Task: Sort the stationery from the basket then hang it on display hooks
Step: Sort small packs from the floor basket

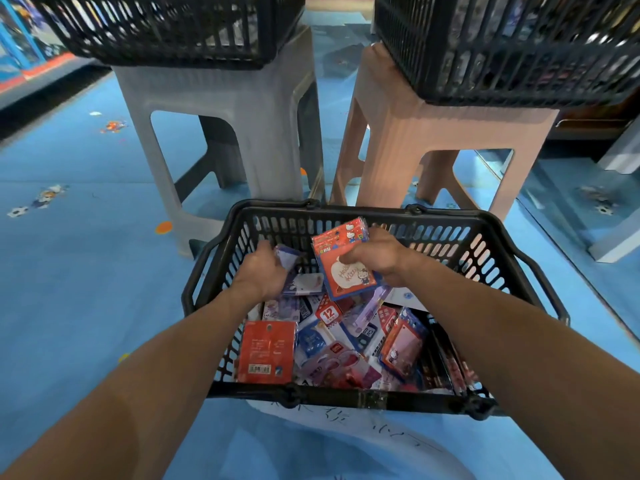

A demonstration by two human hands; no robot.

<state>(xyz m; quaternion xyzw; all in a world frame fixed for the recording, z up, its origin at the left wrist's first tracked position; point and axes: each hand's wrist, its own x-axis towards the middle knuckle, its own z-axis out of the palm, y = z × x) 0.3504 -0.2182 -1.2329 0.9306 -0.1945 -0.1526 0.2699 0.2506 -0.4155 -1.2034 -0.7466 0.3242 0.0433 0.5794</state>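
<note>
A black plastic basket stands on the blue floor in front of me, filled with several packets of stationery. My right hand holds up a red packet with a cartoon cat above the basket's far side, thumb across its front. My left hand reaches into the far left of the basket and grips a purple-and-white packet. A red carded packet lies at the near left of the pile, and an orange-framed one leans at the right.
Beyond the basket stand a grey stool and a pink stool, each bearing a black basket, one on the grey and one on the pink. Shelving edges show at far left and right. Blue patterned floor lies all around.
</note>
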